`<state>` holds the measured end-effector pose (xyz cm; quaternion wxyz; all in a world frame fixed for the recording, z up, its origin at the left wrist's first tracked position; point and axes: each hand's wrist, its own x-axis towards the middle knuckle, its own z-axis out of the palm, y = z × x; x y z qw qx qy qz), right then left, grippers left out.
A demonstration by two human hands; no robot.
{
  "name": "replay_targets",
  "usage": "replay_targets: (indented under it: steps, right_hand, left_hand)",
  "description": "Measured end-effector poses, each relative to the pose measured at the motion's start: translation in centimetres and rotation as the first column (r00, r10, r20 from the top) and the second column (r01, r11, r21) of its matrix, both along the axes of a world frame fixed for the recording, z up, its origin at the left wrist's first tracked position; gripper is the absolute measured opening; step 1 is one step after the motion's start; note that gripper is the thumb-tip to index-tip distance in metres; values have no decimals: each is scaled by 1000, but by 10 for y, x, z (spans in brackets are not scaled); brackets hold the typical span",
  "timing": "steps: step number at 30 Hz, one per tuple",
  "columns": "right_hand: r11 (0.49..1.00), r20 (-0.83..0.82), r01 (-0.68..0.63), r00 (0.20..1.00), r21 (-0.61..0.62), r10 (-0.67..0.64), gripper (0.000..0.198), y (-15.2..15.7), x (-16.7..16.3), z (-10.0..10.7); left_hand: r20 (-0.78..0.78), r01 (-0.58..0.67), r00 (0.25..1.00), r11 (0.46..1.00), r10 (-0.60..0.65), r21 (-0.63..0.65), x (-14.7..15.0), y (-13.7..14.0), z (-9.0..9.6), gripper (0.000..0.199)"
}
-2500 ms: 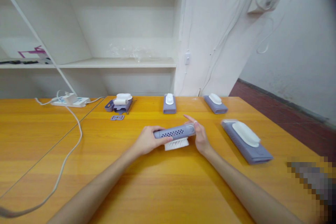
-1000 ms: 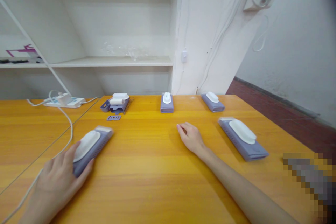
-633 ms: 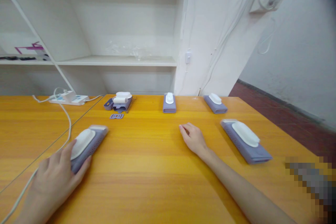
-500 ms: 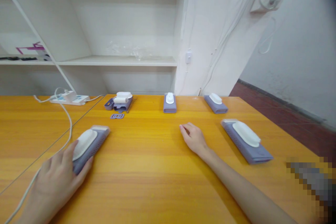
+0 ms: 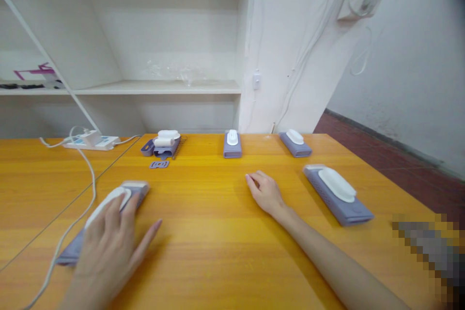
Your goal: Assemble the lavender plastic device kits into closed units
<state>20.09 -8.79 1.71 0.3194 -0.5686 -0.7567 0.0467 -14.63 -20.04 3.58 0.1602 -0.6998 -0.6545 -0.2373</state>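
Observation:
My left hand [image 5: 109, 247] lies over a flat purple-grey device [image 5: 70, 248] with a raised white oval piece on top. Its fingers are spread across the white piece and the near side, and the thumb sticks out over the table, apart from the device. Whether the fingertips press on it I cannot tell. My right hand [image 5: 266, 193] rests on the table with its fingers curled in and nothing visible in them. Right of it lies a similar purple-grey device [image 5: 332, 196], slanted, with the same white oval piece.
Along the back of the wooden table [image 5: 203, 252] stand two more such devices [image 5: 232, 145] and a partly dismantled one [image 5: 165, 145], with a small purple plate [image 5: 159, 164] before it. A white power strip [image 5: 105, 143] and its cable [image 5: 90, 169] lie at left. White shelving [image 5: 163, 88] rises behind.
My left hand has loosened its hold on the left device and shifted right across it, thumb swinging away. More of the device's near end shows. My right hand stays in place.

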Motion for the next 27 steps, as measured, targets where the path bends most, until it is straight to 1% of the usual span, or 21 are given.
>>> replay_targets:
  steps: [1,3,5,7,8,9,11,13,15,20,22,24,27]
  right_hand:
    - [1000,-1,-1,1000,0,1,35,0,0,0]
    - [1000,-3,1,1000,-3,-1,34,0,0,1]
    - [1000,-3,1,1000,-7,-1,34,-1,-1,1]
    - [1000,1,-1,1000,-10,1,35,-1,0,2]
    - [1000,3,-1,1000,-10,1,35,-1,0,2]
    - [1000,6,-1,1000,-8,1,35,-2,0,2]
    - [1000,8,-3,1000,-5,3,34,-2,0,1]
    - [1000,10,-3,1000,-4,3,33,-2,1,1]
    - [1000,13,-3,1000,-6,3,32,-2,1,0]
    - [1000,13,-10,1000,-10,10,33,-2,1,0]
    - [1000,16,-10,1000,-10,10,33,-2,1,1]
    - [1000,24,-9,1000,-10,9,33,-2,1,1]
    - [1000,30,-9,1000,-13,10,33,-2,1,1]
  left_hand:
    - [-31,48,998,998,-47,33,15,7,2,72]
    - [-87,142,987,989,-138,34,46,27,1,69]
    - [-110,213,971,977,-213,-7,76,52,-3,64]
    - [-82,267,960,963,-269,-32,103,80,-11,58]
    - [-59,301,950,951,-305,-72,114,94,-15,54]
    - [-24,324,944,939,-328,-115,123,107,-18,52]
    - [31,277,961,949,-275,-153,133,130,-24,51]
    - [36,228,974,959,-225,-167,135,149,-26,53]
    - [37,185,983,965,-182,-186,131,162,-26,52]
    - [-3,62,998,972,-64,-226,115,179,-23,47]
    - [-44,23,998,979,-33,-201,110,182,-20,46]
    - [-84,-10,996,990,-2,-143,104,186,-16,46]
    - [-107,-96,990,994,89,-58,89,192,-8,45]
